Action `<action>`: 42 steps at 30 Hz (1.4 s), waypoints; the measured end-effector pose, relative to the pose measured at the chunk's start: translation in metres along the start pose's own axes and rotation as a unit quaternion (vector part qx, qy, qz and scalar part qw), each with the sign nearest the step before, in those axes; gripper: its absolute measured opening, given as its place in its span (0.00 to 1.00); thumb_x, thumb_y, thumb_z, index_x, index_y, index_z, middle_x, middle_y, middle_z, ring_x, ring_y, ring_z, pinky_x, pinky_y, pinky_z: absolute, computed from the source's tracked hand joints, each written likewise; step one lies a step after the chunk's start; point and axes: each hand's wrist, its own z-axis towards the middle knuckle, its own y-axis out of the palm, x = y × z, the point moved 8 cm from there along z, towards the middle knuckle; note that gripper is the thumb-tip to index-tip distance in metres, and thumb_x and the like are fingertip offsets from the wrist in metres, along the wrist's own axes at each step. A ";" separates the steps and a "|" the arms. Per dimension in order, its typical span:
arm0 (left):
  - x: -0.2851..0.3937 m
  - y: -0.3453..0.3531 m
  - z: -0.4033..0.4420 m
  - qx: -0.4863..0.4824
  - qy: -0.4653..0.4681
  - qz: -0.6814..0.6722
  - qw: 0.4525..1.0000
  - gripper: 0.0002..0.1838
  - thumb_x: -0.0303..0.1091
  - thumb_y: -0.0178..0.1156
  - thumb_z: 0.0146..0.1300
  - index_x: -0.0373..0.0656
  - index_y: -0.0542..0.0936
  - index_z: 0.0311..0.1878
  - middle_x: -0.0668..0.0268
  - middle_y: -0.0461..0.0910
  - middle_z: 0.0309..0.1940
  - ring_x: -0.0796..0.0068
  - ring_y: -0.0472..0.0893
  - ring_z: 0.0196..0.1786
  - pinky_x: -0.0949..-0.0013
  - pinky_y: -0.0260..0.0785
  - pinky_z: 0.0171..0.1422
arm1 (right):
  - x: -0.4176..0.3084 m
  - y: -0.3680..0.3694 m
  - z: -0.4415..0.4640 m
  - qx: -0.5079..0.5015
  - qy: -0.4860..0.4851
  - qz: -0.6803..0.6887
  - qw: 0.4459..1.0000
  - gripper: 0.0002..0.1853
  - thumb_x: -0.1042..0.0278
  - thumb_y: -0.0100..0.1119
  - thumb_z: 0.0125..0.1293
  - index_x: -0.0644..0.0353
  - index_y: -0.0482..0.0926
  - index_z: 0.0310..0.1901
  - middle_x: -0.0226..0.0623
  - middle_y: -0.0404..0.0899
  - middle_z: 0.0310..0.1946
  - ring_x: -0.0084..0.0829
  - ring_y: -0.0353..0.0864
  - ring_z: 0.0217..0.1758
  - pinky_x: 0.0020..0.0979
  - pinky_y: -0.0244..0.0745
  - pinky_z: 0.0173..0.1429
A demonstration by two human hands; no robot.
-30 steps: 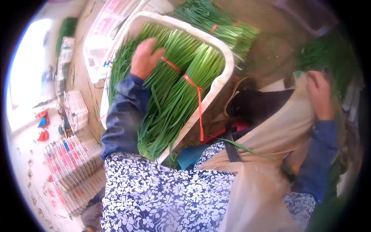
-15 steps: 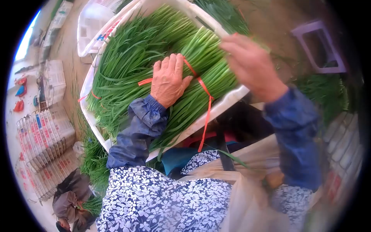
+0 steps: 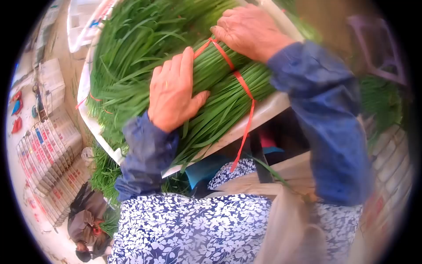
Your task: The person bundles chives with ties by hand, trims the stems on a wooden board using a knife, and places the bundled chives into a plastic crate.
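Greens (image 3: 127, 57) fill the white crate (image 3: 270, 108), left grip (image 3: 173, 94) spread on them, right grip (image 3: 250, 33) unclear.

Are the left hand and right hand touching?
Apart: the head view shows leaves in the gap between the left hand and right hand.

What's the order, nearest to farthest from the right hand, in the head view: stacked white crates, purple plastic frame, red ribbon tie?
1. Red ribbon tie, beside the right hand.
2. Purple plastic frame, toward the right.
3. Stacked white crates, far left.
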 end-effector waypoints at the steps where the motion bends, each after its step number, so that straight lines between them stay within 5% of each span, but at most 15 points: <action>1: -0.002 0.012 -0.001 -0.015 0.003 -0.005 1.000 0.49 0.46 0.69 0.46 0.31 0.61 0.69 0.48 0.73 0.55 0.48 0.73 0.56 0.54 0.63 0.60 | -0.006 -0.010 -0.006 0.028 -0.001 0.017 0.999 0.07 0.66 0.55 0.59 0.57 0.78 0.28 0.37 0.77 0.25 0.39 0.79 0.33 0.40 0.74 0.39; 7: -0.027 0.015 0.010 -0.017 0.056 -0.058 0.997 0.49 0.43 0.68 0.46 0.29 0.60 0.69 0.47 0.72 0.53 0.49 0.73 0.53 0.55 0.65 0.55 | -0.001 0.017 0.010 0.027 0.021 0.001 0.999 0.10 0.60 0.54 0.62 0.50 0.84 0.33 0.32 0.84 0.30 0.37 0.85 0.38 0.39 0.78 0.41; 11: -0.022 0.025 0.001 -0.030 0.046 -0.105 0.993 0.45 0.45 0.62 0.54 0.35 0.58 0.73 0.47 0.66 0.67 0.47 0.65 0.70 0.55 0.54 0.75 | -0.002 0.033 0.007 -0.064 0.104 0.045 0.992 0.05 0.56 0.64 0.47 0.44 0.81 0.20 0.26 0.75 0.18 0.32 0.81 0.30 0.39 0.72 0.31; 13: -0.015 0.019 0.016 -0.094 0.115 -0.316 0.937 0.40 0.33 0.61 0.55 0.38 0.60 0.73 0.52 0.64 0.70 0.55 0.63 0.72 0.59 0.52 0.76 | -0.005 0.009 -0.001 0.264 -0.021 0.104 0.959 0.07 0.55 0.65 0.44 0.44 0.78 0.19 0.25 0.73 0.17 0.34 0.77 0.24 0.40 0.68 0.26; 14: -0.009 0.010 0.018 -0.126 0.120 -0.298 0.939 0.40 0.29 0.61 0.54 0.38 0.61 0.73 0.53 0.64 0.70 0.56 0.62 0.73 0.60 0.52 0.76 | -0.007 -0.008 -0.013 0.363 -0.116 0.150 0.913 0.06 0.57 0.64 0.45 0.44 0.77 0.19 0.24 0.73 0.17 0.35 0.73 0.22 0.41 0.65 0.25; 16: -0.047 0.003 0.017 -0.061 0.143 -0.063 0.986 0.39 0.42 0.64 0.59 0.36 0.63 0.71 0.48 0.69 0.66 0.49 0.69 0.67 0.55 0.59 0.72 | -0.009 0.005 0.004 0.413 -0.051 0.064 0.907 0.08 0.54 0.61 0.49 0.44 0.77 0.19 0.26 0.75 0.22 0.37 0.73 0.28 0.45 0.64 0.29; 17: -0.050 -0.004 0.025 -0.046 0.078 0.082 0.993 0.41 0.49 0.62 0.62 0.37 0.61 0.73 0.47 0.69 0.66 0.46 0.69 0.67 0.54 0.58 0.73 | -0.012 -0.020 0.006 0.270 0.076 -0.029 0.959 0.10 0.51 0.59 0.51 0.44 0.79 0.20 0.27 0.78 0.27 0.37 0.76 0.36 0.48 0.66 0.35; 18: -0.061 -0.009 0.036 0.034 0.095 0.005 0.995 0.44 0.57 0.58 0.64 0.39 0.58 0.74 0.47 0.67 0.68 0.46 0.67 0.69 0.53 0.57 0.73 | -0.018 -0.046 0.000 0.112 0.154 -0.129 0.973 0.12 0.49 0.56 0.54 0.44 0.81 0.21 0.28 0.81 0.32 0.38 0.80 0.45 0.52 0.68 0.40; 20: -0.057 -0.002 0.047 0.083 0.073 0.000 0.994 0.42 0.63 0.49 0.68 0.53 0.51 0.78 0.52 0.58 0.74 0.46 0.63 0.72 0.51 0.57 0.73 | 0.011 -0.039 -0.031 0.411 0.191 0.187 0.872 0.10 0.52 0.57 0.53 0.44 0.81 0.21 0.28 0.78 0.35 0.37 0.74 0.51 0.54 0.66 0.49; 21: -0.062 0.025 0.053 0.094 0.098 -0.025 0.990 0.43 0.69 0.45 0.67 0.55 0.51 0.78 0.55 0.58 0.75 0.47 0.65 0.71 0.49 0.59 0.72 | -0.003 -0.086 -0.065 0.197 0.271 -0.081 0.939 0.08 0.54 0.57 0.52 0.44 0.80 0.22 0.28 0.77 0.35 0.36 0.74 0.51 0.52 0.67 0.49; 24: -0.090 0.062 0.073 0.099 0.046 0.245 0.963 0.44 0.69 0.39 0.68 0.48 0.55 0.77 0.52 0.60 0.73 0.48 0.67 0.70 0.50 0.59 0.70 | -0.015 -0.175 -0.177 0.253 0.321 -0.153 0.900 0.09 0.57 0.59 0.50 0.51 0.80 0.27 0.30 0.76 0.33 0.36 0.74 0.47 0.44 0.71 0.47; 33: -0.142 0.064 0.125 0.045 0.094 0.144 0.984 0.46 0.65 0.54 0.64 0.47 0.55 0.77 0.50 0.61 0.72 0.51 0.63 0.72 0.56 0.57 0.74 | -0.277 -0.344 -0.523 0.403 0.575 -0.299 0.646 0.15 0.82 0.60 0.54 0.62 0.81 0.45 0.41 0.82 0.45 0.40 0.82 0.47 0.34 0.78 0.52; 37: -0.206 0.061 0.181 -0.017 0.113 0.052 0.992 0.50 0.66 0.60 0.60 0.46 0.54 0.77 0.49 0.59 0.73 0.51 0.61 0.73 0.59 0.56 0.75 | -0.389 -0.235 -0.765 0.548 0.758 -0.192 0.297 0.13 0.65 0.58 0.70 0.64 0.81 0.49 0.37 0.84 0.37 0.26 0.81 0.41 0.26 0.75 0.46; 39: -0.158 0.035 0.170 -0.021 0.124 0.095 0.988 0.47 0.64 0.58 0.62 0.48 0.55 0.77 0.50 0.60 0.73 0.50 0.62 0.72 0.58 0.57 0.74 | -0.439 -0.181 -0.838 0.396 0.831 -0.292 0.258 0.15 0.65 0.57 0.69 0.67 0.80 0.49 0.43 0.84 0.36 0.28 0.81 0.38 0.29 0.76 0.46; 42: -0.106 0.016 0.162 -0.019 0.140 0.130 0.981 0.43 0.62 0.55 0.66 0.50 0.55 0.77 0.52 0.60 0.73 0.50 0.65 0.71 0.56 0.59 0.72 | -0.460 -0.141 -0.884 0.407 0.854 -0.227 0.232 0.15 0.65 0.58 0.68 0.68 0.80 0.48 0.46 0.84 0.35 0.31 0.82 0.39 0.32 0.76 0.46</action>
